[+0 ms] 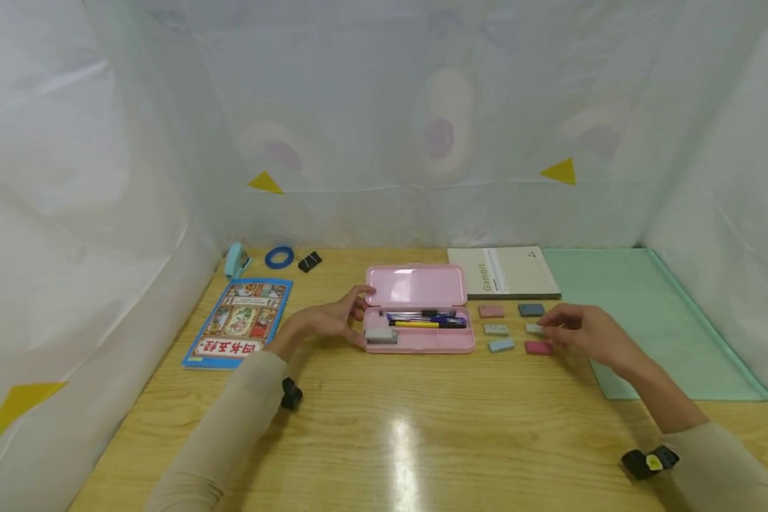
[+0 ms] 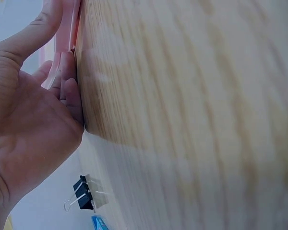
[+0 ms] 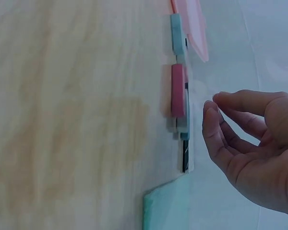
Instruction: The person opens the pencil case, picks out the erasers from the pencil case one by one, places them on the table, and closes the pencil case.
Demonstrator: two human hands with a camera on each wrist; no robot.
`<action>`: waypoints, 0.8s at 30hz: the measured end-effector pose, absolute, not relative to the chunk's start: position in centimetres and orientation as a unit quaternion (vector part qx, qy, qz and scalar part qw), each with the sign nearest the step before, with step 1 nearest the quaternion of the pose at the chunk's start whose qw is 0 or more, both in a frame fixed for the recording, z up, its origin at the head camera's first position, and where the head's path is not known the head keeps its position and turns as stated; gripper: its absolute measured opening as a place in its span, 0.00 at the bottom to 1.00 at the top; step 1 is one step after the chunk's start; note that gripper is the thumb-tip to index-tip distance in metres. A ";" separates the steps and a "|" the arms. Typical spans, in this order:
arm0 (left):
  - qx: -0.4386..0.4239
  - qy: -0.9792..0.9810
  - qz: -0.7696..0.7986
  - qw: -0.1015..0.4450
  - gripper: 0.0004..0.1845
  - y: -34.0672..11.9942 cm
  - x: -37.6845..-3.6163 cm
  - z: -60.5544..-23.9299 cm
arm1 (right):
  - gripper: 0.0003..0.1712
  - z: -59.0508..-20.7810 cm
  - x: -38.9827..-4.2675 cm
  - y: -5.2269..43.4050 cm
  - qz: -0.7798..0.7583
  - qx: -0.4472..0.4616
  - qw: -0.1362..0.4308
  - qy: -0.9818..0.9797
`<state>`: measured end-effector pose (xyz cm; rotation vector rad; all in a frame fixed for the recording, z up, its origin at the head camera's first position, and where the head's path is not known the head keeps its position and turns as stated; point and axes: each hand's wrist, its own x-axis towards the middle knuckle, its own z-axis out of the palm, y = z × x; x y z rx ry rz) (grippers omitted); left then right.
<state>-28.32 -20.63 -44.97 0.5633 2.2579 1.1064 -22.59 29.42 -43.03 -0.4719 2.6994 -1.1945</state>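
A pink pencil case (image 1: 422, 284) lies open in the middle of the wooden table, with pens (image 1: 425, 320) and a grey eraser (image 1: 380, 335) inside. My left hand (image 1: 360, 316) holds its left end, fingers on the lid's edge and thumb at the front corner. The left wrist view shows the left hand's fingers (image 2: 67, 81) pressed against the pink case (image 2: 73, 28). Several small erasers lie right of the case, among them a magenta eraser (image 1: 539, 348) and a pale eraser (image 1: 534, 328). My right hand (image 1: 547, 328) hovers at the pale one. In the right wrist view the right hand (image 3: 213, 103) is loosely curved and holds nothing, beside the magenta eraser (image 3: 177, 91).
A "Gambit" notebook (image 1: 502, 272) and a green mat (image 1: 653, 320) lie at the back right. A blue booklet (image 1: 240, 321), stapler (image 1: 235, 259), blue tape ring (image 1: 279, 257) and binder clip (image 1: 309, 261) sit on the left. White sheeting encloses the table.
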 end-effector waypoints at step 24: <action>0.212 0.842 0.413 0.276 0.58 -20.6 -28.1 -44.8 | 0.18 -44.1 -24.6 13.9 -0.478 -0.281 0.153 0.818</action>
